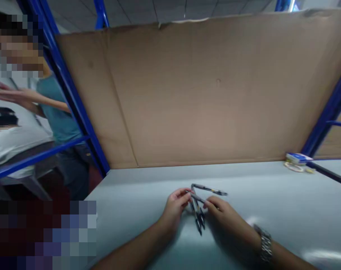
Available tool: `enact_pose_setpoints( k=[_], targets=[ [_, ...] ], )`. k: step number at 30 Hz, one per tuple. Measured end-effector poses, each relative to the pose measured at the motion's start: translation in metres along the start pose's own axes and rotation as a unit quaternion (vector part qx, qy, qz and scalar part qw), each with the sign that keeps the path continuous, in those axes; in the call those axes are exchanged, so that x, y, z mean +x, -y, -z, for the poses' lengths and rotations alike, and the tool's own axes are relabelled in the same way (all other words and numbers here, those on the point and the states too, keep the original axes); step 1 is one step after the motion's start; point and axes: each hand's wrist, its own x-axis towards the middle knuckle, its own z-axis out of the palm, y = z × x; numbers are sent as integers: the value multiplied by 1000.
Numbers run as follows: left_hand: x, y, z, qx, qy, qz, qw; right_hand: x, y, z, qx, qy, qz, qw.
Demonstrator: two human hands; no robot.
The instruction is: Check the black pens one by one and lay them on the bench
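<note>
Left fingers [185,198]: pinching one end of a pen [198,198], just below the frame's centre.
Right fingers [211,203]: pinching that pen's other end.
Loose pens [199,219]: bunched just below it, over the tabletop [131,210].
Another pen [208,188]: lying just above.
Small box [298,158]: right side.
Cardboard panel [187,93]: across the upper frame.
Person [59,108]: upper left.

Held pen [199,198]: slim, grey, slanting between left hand [176,206] and right hand [221,210]. Single pen [206,188]: dark end rightward, lying just beyond on the worktop [148,183]. Pen cluster [199,219]: dark-ended, bunched nearer the person; count unclear.
</note>
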Motion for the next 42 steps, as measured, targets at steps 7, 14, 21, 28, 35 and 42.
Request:
enact_pose_setpoints(
  k=[7,14,21,28,35,42],
  targets=[
    [0,0,1,3,-2,-2,1000,1,-3,-2,4,-32,-20,999],
    [2,1,3,7,-1,-1,1000,1,-3,-1,29,34,-32,998],
    [5,5,4,0,-15,9,1000,1,-5,1,6,3,-25,1000],
    [5,4,5,-12,-10,11,1000,-1,-5,0,38,36,-31,998],
    [6,4,5,-15,-20,17,1000,1,-3,2,25,48,-24,998],
    [6,4,5,-25,-23,5,999,-5,5,9,118,111,19,987]
  ],
)
